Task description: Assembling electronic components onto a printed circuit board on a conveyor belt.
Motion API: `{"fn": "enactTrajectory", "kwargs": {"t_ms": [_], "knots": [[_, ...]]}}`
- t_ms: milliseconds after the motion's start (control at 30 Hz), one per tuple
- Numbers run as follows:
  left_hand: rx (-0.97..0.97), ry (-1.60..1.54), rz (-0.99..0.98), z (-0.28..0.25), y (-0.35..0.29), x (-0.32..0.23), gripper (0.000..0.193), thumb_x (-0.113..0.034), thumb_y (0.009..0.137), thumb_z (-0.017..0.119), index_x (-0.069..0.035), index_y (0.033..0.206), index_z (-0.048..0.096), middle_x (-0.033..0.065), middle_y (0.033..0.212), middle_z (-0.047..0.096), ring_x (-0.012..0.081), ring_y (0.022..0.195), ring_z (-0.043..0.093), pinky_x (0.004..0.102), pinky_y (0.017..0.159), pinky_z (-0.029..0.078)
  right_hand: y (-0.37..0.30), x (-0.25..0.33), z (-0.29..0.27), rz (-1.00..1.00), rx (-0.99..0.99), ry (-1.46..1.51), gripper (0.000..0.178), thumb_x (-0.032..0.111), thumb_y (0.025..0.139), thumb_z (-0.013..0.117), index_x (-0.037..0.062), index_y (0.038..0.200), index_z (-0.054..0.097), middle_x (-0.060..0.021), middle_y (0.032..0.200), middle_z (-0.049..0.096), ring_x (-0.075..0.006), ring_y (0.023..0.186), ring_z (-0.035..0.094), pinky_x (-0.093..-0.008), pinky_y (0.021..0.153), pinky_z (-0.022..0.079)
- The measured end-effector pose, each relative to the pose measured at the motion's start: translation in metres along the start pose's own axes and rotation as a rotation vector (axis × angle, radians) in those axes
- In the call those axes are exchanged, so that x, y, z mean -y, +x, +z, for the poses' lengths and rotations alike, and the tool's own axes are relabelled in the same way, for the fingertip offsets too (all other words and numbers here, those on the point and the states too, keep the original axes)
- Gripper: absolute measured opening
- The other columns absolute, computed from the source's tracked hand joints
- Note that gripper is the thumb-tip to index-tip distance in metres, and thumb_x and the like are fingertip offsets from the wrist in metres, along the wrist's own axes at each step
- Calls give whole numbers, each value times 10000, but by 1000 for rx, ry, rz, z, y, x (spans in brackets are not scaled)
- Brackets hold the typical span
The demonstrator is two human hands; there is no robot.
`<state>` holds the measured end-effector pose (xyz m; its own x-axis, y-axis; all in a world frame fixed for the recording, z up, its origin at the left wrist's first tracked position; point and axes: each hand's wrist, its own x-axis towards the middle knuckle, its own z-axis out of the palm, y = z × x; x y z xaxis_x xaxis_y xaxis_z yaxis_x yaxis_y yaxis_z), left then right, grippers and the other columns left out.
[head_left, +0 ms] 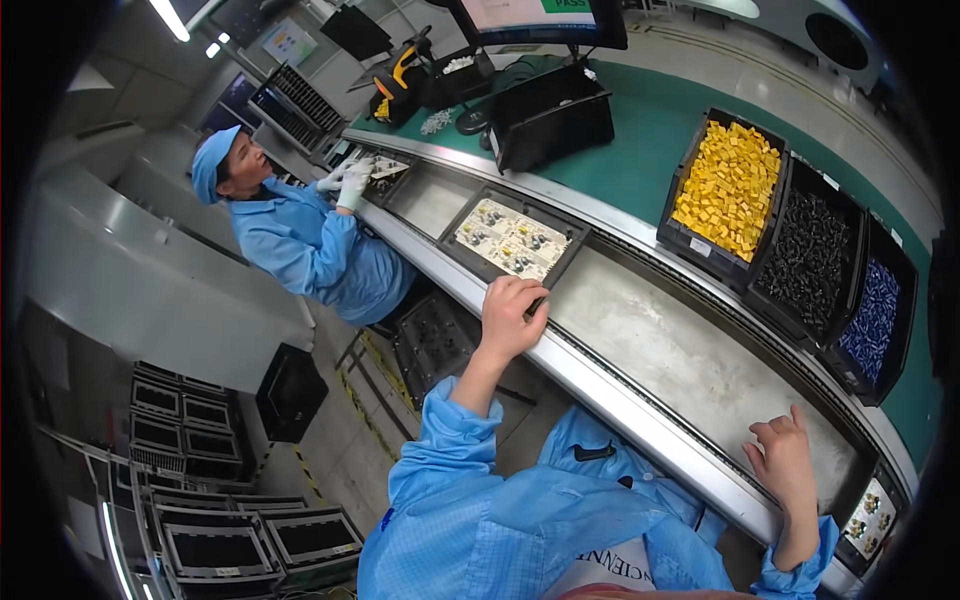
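Note:
Two conveyor rails flank a grey metal bed [680,350] in front of me. A black frame [560,268] on it carries pale circuit boards [513,238] fitted with small dark and yellow parts. At its near corner, my left hand [513,318] has its fingers curled over the frame's edge; the fingertips are partly hidden. My right hand [785,460] hovers over the conveyor's right part, empty, with fingers bent and apart. Beyond it, at the right end, another framed board [868,520] is partly cut off by the picture's rim.
Black bins of yellow blocks [728,190], black parts [808,250] and blue parts [872,315] line the green bench [640,105]. A monitor [540,22], black box [552,118] and scanner [400,70] stand farther back. On the left, a gloved co-worker [300,240] handles another frame [385,175].

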<state>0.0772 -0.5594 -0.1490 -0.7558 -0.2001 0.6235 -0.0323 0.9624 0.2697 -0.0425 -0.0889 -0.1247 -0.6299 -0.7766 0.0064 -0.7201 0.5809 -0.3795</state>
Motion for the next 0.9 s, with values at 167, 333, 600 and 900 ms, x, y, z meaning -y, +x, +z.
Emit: {"fn": "enactTrajectory", "kwargs": {"t_ms": [167, 333, 600, 900], "knots": [[29, -33, 91, 14, 14, 6, 181, -116, 732, 728, -86, 911, 732, 73, 994, 717, 301, 972, 623, 417, 879, 489, -8, -14, 8, 62, 39, 30, 186, 141, 761, 750, 62, 922, 699, -125, 766, 638, -321, 837, 627, -586, 1110, 354], [123, 75, 47, 8, 11, 9, 267, -73, 745, 706, -102, 1008, 737, 123, 1026, 705, 344, 1009, 632, 448, 949, 481, 20, -32, 15, 47, 116, 47, 213, 244, 879, 647, 74, 999, 690, -142, 811, 668, -343, 870, 656, -604, 1074, 360], [64, 21, 284, 20, 16, 8, 277, -293, 948, 668, -32, 896, 744, 184, 865, 679, 376, 838, 603, 482, 805, 472, -27, -48, -2, 224, -120, 12, 209, 261, 857, 683, 56, 856, 645, -137, 736, 644, -346, 837, 645, -468, 902, 464], [67, -56, 416, 21, 18, 26, 87, -53, 888, 706, 17, 935, 727, 207, 831, 667, 321, 739, 617, 426, 692, 523, -144, -91, -20, 663, -390, 118, 242, 233, 867, 664, 30, 995, 695, -175, 872, 697, -359, 915, 647, -450, 836, 508]]}}
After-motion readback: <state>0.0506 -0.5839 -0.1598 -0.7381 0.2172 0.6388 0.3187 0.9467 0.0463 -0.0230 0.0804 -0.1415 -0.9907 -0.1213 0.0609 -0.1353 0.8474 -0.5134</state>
